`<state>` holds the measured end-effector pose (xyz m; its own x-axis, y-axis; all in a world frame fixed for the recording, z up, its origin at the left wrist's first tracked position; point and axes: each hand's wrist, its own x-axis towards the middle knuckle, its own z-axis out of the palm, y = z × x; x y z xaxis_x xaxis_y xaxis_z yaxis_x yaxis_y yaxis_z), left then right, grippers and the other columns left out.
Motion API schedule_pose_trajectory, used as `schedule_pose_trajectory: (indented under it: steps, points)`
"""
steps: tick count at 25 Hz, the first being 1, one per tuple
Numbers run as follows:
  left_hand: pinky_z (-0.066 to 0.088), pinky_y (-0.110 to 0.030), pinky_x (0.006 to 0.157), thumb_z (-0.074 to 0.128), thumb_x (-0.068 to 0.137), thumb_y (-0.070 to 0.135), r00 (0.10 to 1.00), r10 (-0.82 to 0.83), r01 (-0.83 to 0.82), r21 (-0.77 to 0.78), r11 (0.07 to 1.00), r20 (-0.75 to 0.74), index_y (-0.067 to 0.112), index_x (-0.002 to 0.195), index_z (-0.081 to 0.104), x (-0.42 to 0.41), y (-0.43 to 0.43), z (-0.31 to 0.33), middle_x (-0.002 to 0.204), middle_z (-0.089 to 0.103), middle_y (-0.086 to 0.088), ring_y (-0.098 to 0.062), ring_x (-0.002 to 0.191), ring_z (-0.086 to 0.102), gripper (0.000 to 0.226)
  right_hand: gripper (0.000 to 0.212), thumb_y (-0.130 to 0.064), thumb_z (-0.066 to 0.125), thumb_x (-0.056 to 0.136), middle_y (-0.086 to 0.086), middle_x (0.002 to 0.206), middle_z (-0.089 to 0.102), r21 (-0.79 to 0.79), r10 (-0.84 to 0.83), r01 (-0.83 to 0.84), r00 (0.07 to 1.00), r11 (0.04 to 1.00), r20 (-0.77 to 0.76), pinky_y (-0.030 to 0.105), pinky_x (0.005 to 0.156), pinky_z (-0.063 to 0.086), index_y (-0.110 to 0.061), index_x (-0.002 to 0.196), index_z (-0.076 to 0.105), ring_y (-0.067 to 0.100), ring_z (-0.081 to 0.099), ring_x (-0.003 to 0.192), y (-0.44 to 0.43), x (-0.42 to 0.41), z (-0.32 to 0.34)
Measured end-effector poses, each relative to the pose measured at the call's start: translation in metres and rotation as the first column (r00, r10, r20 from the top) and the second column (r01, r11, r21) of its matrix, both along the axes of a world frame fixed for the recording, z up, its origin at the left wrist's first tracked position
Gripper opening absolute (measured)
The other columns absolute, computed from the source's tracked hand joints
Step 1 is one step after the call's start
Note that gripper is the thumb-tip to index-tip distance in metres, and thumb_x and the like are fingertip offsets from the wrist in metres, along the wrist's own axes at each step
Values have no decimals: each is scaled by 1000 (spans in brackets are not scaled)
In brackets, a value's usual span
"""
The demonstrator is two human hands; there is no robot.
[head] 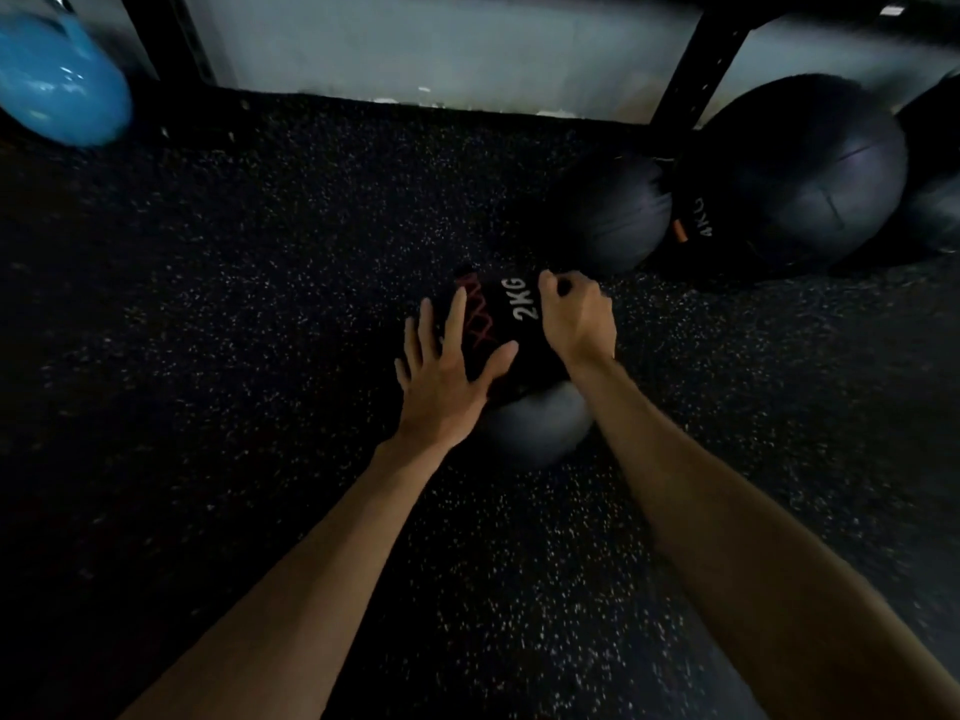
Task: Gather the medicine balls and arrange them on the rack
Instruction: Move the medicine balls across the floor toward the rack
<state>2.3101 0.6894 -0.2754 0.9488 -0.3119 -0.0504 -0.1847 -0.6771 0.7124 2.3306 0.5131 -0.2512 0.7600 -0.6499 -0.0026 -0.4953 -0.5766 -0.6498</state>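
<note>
One left grip (pixel 447 374) splayed, right (pixel 576 317) clutching ball (pixel 537 423)

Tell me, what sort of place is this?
Most likely a gym or weights room. The floor is dark speckled rubber matting. A 2KG medicine ball and a 4KG ball lie near a black metal rack, and a blue kettlebell stands at the left.

The picture is dim, the speckled floor (pixel 260 304) sinking to near black at the corners. The pale wall (pixel 441 44) is brightest; the blue kettlebell (pixel 57 80) is smeared by blur, while the 2KG print on the medicine ball (pixel 501 319) reads clearly.
</note>
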Motion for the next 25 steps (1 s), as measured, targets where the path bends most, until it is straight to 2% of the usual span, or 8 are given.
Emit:
schedule_pose_trajectory:
  steps: [3, 7, 11, 15, 19, 20, 22, 25]
  points:
    - [13, -64, 118, 28, 81, 85, 994, 63, -67, -33, 997, -88, 50, 154, 8, 37, -9, 3, 167, 8, -3, -29, 153, 5, 83, 35, -40, 44, 98, 7, 111, 69, -60, 59, -51, 988, 997, 142, 40, 88, 48, -16, 111, 67, 29, 63, 105, 6, 20, 4]
    - [17, -64, 116, 39, 87, 79, 958, 152, -170, -53, 984, -243, 47, 153, 21, 91, -22, 14, 163, 20, -4, -35, 148, 17, 76, 49, -52, 35, 101, -2, 149, 47, -289, 185, -132, 969, 948, 165, 46, 113, 31, -30, 142, 48, 21, 39, 139, 22, -8, -25]
    - [20, -61, 115, 33, 95, 71, 970, 199, -205, -29, 978, -140, 41, 152, 29, 100, -44, 17, 160, 27, -4, -33, 146, 23, 65, 55, -62, 29, 100, -7, 155, 38, -185, 138, -111, 980, 976, 143, 50, 114, 33, -38, 148, 40, 19, 32, 144, 5, 1, -26]
    - [8, -64, 118, 35, 93, 72, 983, 12, 3, -80, 997, 181, 42, 157, 10, 66, -44, -13, 167, 3, 1, -29, 154, 0, 75, 52, -53, 33, 102, 4, 142, 56, 21, 67, -70, 990, 997, 121, 42, 107, 39, -27, 141, 55, 28, 48, 133, -41, 52, -6]
    - [13, -68, 115, 43, 84, 79, 980, -25, 41, -79, 996, 196, 48, 155, -1, 75, -42, -21, 167, -7, 9, -24, 154, -7, 89, 40, -40, 38, 102, 6, 99, 66, 69, 15, -26, 988, 997, 152, 31, 77, 36, -15, 113, 68, 32, 60, 110, -53, 81, 3]
    - [14, -69, 114, 43, 85, 79, 984, -13, 28, -82, 996, 176, 50, 154, 0, 84, -45, -18, 167, -6, 9, -24, 154, -6, 87, 37, -37, 39, 102, 5, 102, 66, 49, 28, -38, 982, 998, 188, 31, 79, 37, -15, 114, 67, 31, 60, 112, -52, 82, 2]
    - [14, -69, 114, 45, 86, 77, 994, 17, -7, -95, 995, 105, 52, 153, 3, 106, -51, -9, 167, -3, 9, -24, 154, -4, 83, 42, -39, 38, 104, 7, 135, 59, -23, 100, -97, 963, 995, 249, 36, 99, 41, -19, 135, 57, 28, 49, 130, -46, 74, -10]
    - [15, -68, 115, 47, 89, 72, 986, 132, -148, -180, 972, -97, 50, 154, 15, 152, -59, 10, 167, 5, 2, -29, 153, 2, 76, 60, -55, 34, 102, 3, 164, 20, -106, 214, -192, 935, 976, 281, 40, 118, 21, -31, 156, 24, 21, 17, 151, -27, 48, -39]
